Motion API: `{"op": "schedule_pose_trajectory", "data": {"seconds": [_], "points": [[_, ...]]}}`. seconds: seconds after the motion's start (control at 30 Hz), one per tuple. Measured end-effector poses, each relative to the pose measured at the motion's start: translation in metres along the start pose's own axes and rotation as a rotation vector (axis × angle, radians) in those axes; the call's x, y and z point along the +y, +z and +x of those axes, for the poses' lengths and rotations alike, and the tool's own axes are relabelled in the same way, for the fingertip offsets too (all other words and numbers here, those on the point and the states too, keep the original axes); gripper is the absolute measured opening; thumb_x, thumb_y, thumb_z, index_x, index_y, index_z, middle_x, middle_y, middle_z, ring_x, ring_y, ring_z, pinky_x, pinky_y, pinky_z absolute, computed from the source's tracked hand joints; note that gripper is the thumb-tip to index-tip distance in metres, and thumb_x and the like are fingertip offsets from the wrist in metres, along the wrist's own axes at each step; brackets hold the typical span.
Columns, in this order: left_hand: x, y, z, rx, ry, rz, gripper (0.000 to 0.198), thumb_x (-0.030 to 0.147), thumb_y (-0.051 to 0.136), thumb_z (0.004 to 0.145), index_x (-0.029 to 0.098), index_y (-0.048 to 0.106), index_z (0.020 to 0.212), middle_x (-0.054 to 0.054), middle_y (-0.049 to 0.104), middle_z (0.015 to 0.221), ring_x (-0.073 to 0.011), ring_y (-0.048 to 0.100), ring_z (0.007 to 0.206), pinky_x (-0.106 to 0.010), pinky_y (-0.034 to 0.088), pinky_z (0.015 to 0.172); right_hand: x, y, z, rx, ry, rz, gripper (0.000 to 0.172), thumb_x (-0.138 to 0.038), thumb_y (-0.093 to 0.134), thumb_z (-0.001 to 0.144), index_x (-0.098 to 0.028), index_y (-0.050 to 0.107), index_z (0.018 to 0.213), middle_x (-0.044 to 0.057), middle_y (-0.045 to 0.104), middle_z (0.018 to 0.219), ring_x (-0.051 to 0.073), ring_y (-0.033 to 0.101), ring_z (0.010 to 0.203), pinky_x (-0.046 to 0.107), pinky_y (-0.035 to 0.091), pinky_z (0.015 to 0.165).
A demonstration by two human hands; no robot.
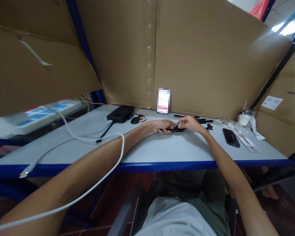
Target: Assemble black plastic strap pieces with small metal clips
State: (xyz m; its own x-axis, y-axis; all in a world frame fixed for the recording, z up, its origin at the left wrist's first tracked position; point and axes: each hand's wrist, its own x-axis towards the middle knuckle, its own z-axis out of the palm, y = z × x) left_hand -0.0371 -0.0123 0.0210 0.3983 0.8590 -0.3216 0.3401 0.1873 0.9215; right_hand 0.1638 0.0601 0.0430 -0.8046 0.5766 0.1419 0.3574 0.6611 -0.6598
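Observation:
Over the middle of the grey table, my left hand (164, 126) is closed around a thin black part (179, 129), whose exact kind I cannot make out. My right hand (189, 123) meets it from the right, thumb and fingertips pinched together at the part's upper side. Whatever sits between those fingertips is too small to name. Just beyond my right hand lie several flat black strips (204, 121). Small black pieces (209, 126) rest to the right of that hand.
A black phone (231, 137) and clear plastic packaging (238, 129) lie right. Behind my hands stands a blurred upright screen (163, 101) against cardboard (199, 65). A black case (120, 113) sits left. A white cable (123, 147) loops across my left forearm. The table has a blue front edge (162, 167).

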Motion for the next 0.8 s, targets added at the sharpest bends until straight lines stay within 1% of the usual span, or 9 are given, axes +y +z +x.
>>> {"op": "schedule_pose_trajectory", "data": {"seconds": [0.07,0.13,0.2,0.3,0.47,0.6,0.7,0.8], "points": [[0.003,0.002,-0.003,-0.037,0.020,0.017,0.032,0.050,0.065,0.084,0.022,0.050,0.088,0.007,0.034,0.058,-0.0047,0.014,0.042,-0.023,0.003,0.041,0.001,0.000,0.000,-0.007,0.005,0.017,0.024,-0.017,0.069,0.077,-0.012,0.078,0.099,-0.001,0.062,0.062,0.011,0.052,0.058,0.023,0.038,0.056],[0.006,0.004,-0.007,-0.059,0.031,0.036,0.037,0.050,0.073,0.080,0.022,0.053,0.091,0.009,0.028,0.056,-0.0049,0.013,0.042,-0.023,0.003,0.041,0.000,0.001,0.000,-0.010,0.001,0.024,0.026,-0.018,0.069,0.077,-0.012,0.078,0.101,0.000,0.065,0.065,0.011,0.053,0.059,0.023,0.039,0.056],[0.008,0.006,-0.009,-0.054,0.023,0.060,0.043,0.047,0.080,0.074,0.022,0.055,0.098,0.011,0.023,0.055,-0.0050,0.012,0.042,-0.023,0.003,0.041,0.000,0.002,0.001,0.000,0.000,0.028,0.026,-0.017,0.070,0.076,-0.011,0.078,0.100,0.001,0.066,0.067,0.012,0.054,0.060,0.023,0.040,0.056],[0.008,0.008,-0.009,-0.027,0.004,0.085,0.051,0.045,0.084,0.069,0.022,0.056,0.106,0.013,0.022,0.054,-0.0050,0.012,0.042,-0.023,0.004,0.040,-0.003,0.002,0.000,0.028,-0.010,0.019,0.025,-0.017,0.070,0.074,-0.011,0.079,0.097,0.001,0.067,0.067,0.012,0.056,0.061,0.023,0.041,0.058],[0.004,0.007,-0.004,-0.029,0.016,0.048,0.051,0.046,0.086,0.068,0.022,0.055,0.102,0.013,0.023,0.053,-0.0050,0.014,0.040,-0.022,0.003,0.040,-0.008,0.005,-0.003,0.043,-0.032,0.027,0.028,-0.013,0.065,0.075,-0.012,0.079,0.099,0.000,0.067,0.065,0.011,0.056,0.059,0.022,0.042,0.059],[0.006,0.009,-0.005,0.014,0.002,0.062,0.049,0.043,0.086,0.068,0.023,0.054,0.100,0.013,0.024,0.052,-0.0050,0.015,0.040,-0.022,0.004,0.039,-0.010,0.010,-0.002,0.092,-0.023,0.025,0.023,-0.011,0.063,0.075,-0.012,0.079,0.092,0.000,0.067,0.065,0.010,0.056,0.059,0.021,0.042,0.058],[0.009,0.011,-0.008,0.023,-0.018,0.066,0.050,0.040,0.086,0.067,0.024,0.052,0.100,0.014,0.023,0.052,-0.0050,0.015,0.040,-0.020,0.005,0.038,-0.009,0.009,0.000,0.037,0.002,0.075,0.024,-0.014,0.067,0.075,-0.012,0.079,0.095,0.000,0.068,0.066,0.010,0.055,0.057,0.021,0.042,0.056],[0.010,0.011,-0.010,-0.031,-0.015,0.064,0.049,0.039,0.087,0.067,0.024,0.051,0.098,0.014,0.022,0.052,-0.0050,0.014,0.039,-0.020,0.005,0.038,-0.008,0.004,0.000,0.007,-0.032,0.045,0.024,-0.018,0.071,0.075,-0.012,0.080,0.096,0.000,0.068,0.067,0.011,0.056,0.059,0.023,0.041,0.057]]}}
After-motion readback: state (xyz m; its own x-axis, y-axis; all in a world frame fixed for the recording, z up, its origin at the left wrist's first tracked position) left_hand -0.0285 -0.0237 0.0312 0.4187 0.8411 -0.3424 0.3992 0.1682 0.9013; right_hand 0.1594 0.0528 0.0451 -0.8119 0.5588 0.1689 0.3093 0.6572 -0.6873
